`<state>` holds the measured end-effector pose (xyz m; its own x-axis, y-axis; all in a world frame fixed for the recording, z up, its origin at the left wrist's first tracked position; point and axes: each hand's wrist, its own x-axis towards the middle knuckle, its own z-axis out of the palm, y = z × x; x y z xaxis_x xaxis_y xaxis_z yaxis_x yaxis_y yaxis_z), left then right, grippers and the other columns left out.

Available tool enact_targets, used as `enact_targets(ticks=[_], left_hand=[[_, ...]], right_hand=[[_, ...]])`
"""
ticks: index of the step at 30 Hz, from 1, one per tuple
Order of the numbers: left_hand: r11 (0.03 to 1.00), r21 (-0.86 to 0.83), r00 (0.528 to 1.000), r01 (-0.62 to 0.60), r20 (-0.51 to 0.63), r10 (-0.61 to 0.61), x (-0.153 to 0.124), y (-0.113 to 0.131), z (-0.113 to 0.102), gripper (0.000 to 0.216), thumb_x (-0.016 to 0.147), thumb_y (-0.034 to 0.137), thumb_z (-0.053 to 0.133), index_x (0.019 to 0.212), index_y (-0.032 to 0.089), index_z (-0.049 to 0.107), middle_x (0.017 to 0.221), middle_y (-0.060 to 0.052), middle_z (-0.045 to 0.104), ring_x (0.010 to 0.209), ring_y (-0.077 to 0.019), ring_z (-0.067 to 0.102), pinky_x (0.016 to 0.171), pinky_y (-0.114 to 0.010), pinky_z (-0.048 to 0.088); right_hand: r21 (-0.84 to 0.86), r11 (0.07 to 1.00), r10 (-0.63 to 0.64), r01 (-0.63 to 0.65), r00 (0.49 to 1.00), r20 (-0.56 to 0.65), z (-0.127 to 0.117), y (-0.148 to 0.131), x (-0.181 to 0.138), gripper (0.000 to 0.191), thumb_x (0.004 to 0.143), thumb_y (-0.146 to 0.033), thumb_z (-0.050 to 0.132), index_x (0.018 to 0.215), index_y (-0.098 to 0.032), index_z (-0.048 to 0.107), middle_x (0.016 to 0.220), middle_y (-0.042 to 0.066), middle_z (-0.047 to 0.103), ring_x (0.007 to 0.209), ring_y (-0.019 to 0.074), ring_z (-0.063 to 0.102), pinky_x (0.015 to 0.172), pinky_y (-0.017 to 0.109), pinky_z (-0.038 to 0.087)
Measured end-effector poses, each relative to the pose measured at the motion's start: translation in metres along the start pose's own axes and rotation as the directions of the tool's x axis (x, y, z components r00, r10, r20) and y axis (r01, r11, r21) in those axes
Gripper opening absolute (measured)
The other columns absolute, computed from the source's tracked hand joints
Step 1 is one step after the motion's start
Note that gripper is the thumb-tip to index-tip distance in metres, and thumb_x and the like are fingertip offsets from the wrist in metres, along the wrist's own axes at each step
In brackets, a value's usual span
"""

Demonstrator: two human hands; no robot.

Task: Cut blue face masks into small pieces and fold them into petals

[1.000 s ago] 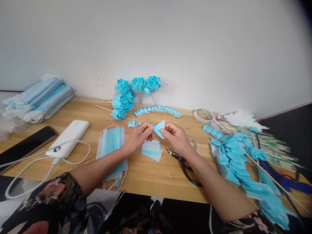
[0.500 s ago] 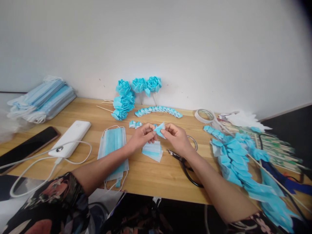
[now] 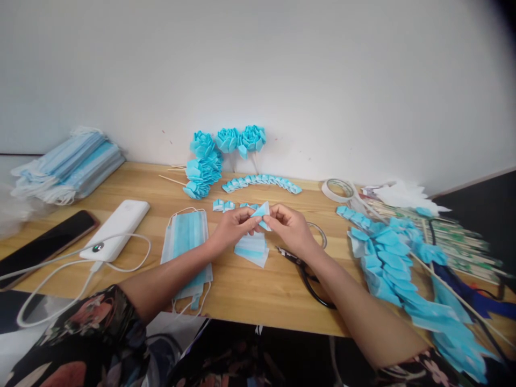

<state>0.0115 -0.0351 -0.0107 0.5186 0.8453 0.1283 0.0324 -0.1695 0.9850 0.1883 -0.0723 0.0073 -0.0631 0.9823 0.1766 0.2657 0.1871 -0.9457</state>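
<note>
Both hands meet over the middle of the wooden table (image 3: 250,290). My left hand (image 3: 233,227) and my right hand (image 3: 289,226) pinch a small folded blue piece of mask cloth (image 3: 262,213) between their fingertips, just above the table. Under the hands lies a small stack of cut blue cloth pieces (image 3: 251,248). A whole blue face mask (image 3: 186,242) lies flat to the left of my left hand. Black-handled scissors (image 3: 306,274) lie by my right wrist.
Blue cloth flowers (image 3: 226,148) lean on the wall, with a curved row of folded pieces (image 3: 261,183) before them. Mask stack (image 3: 70,166), phone (image 3: 44,242) and white power bank (image 3: 116,221) with cable are left. Tape roll (image 3: 337,189), sticks and many folded blue pieces (image 3: 387,263) are right.
The folded blue piece has shrunk a little between the fingertips as both hands pressed it closer together. The hands stayed over the same spot.
</note>
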Motion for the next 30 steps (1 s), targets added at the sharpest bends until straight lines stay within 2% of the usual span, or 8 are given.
enact_targets(ticks=[4,7,9,11,14,17,23,30], left_hand=[[0.998,-0.047,0.999,0.042,-0.011,-0.043,0.001,0.004,0.000,0.034,0.080,0.048,0.065,0.074,0.014,0.063,0.065,-0.001,0.065,0.053,-0.0083,0.053,0.054,-0.022,0.041],[0.986,-0.135,0.994,0.095,-0.045,-0.102,0.001,0.010,-0.001,0.035,0.077,0.048,0.068,0.068,0.014,0.061,0.059,-0.001,0.063,0.051,-0.0082,0.052,0.053,-0.022,0.040],[0.973,-0.195,0.989,0.120,-0.064,-0.135,0.002,0.013,-0.002,0.035,0.077,0.047,0.068,0.066,0.014,0.060,0.057,-0.001,0.062,0.050,-0.0083,0.052,0.053,-0.022,0.040],[0.958,-0.251,0.984,0.138,-0.073,-0.161,0.003,0.015,-0.003,0.034,0.077,0.045,0.068,0.065,0.014,0.059,0.055,0.000,0.061,0.050,-0.0082,0.052,0.053,-0.022,0.040],[0.935,-0.318,0.980,0.156,-0.066,-0.186,0.003,0.014,-0.002,0.032,0.076,0.043,0.068,0.065,0.015,0.058,0.055,0.000,0.060,0.048,-0.0078,0.051,0.052,-0.022,0.039],[0.925,-0.345,0.981,0.161,-0.049,-0.189,0.002,0.013,-0.001,0.032,0.076,0.043,0.068,0.066,0.015,0.057,0.055,0.000,0.061,0.047,-0.0077,0.051,0.052,-0.022,0.039],[0.950,-0.275,0.983,0.151,-0.063,-0.174,0.001,0.013,0.000,0.035,0.075,0.046,0.069,0.066,0.015,0.056,0.055,0.001,0.060,0.049,-0.0078,0.050,0.053,-0.023,0.040],[0.981,-0.167,0.991,0.099,-0.076,-0.112,0.001,0.014,-0.001,0.037,0.077,0.048,0.067,0.065,0.015,0.057,0.056,0.001,0.060,0.051,-0.0080,0.051,0.054,-0.022,0.042]], right_hand=[[-0.001,1.000,0.005,-0.005,1.000,0.000,-0.001,0.000,0.000,0.020,0.081,-0.036,0.063,0.072,-0.020,0.058,0.061,-0.005,0.052,0.056,0.0107,0.046,0.054,0.025,0.038],[0.020,1.000,-0.023,0.024,0.999,-0.036,-0.007,-0.002,0.001,0.018,0.086,-0.036,0.059,0.094,-0.021,0.065,0.079,0.000,0.066,0.072,0.0147,0.060,0.067,0.028,0.048],[-0.021,0.995,-0.094,0.093,0.993,-0.070,-0.011,-0.004,0.001,0.024,0.088,-0.032,0.057,0.109,-0.024,0.064,0.102,0.004,0.070,0.094,0.0184,0.064,0.081,0.033,0.051],[-0.124,0.970,-0.217,0.208,0.974,-0.063,-0.015,-0.004,0.002,0.028,0.088,-0.025,0.056,0.115,-0.026,0.063,0.120,0.005,0.065,0.112,0.0206,0.060,0.090,0.036,0.051],[-0.302,0.875,-0.390,0.379,0.920,0.023,-0.015,-0.003,0.003,0.035,0.086,-0.014,0.054,0.116,-0.029,0.064,0.131,0.005,0.059,0.123,0.0221,0.052,0.100,0.043,0.046],[-0.396,0.793,-0.462,0.462,0.881,0.101,-0.012,-0.002,0.003,0.036,0.085,-0.010,0.053,0.111,-0.030,0.066,0.134,0.004,0.057,0.126,0.0237,0.050,0.107,0.050,0.038],[-0.372,0.822,-0.422,0.431,0.900,0.110,-0.010,-0.003,0.002,0.011,0.087,-0.026,0.062,0.090,-0.030,0.072,0.131,0.004,0.058,0.125,0.0259,0.050,0.099,0.046,0.045],[-0.291,0.895,-0.338,0.338,0.940,0.053,-0.009,-0.004,0.000,0.006,0.086,-0.028,0.065,0.085,-0.027,0.071,0.125,0.005,0.061,0.121,0.0255,0.054,0.105,0.048,0.037]])
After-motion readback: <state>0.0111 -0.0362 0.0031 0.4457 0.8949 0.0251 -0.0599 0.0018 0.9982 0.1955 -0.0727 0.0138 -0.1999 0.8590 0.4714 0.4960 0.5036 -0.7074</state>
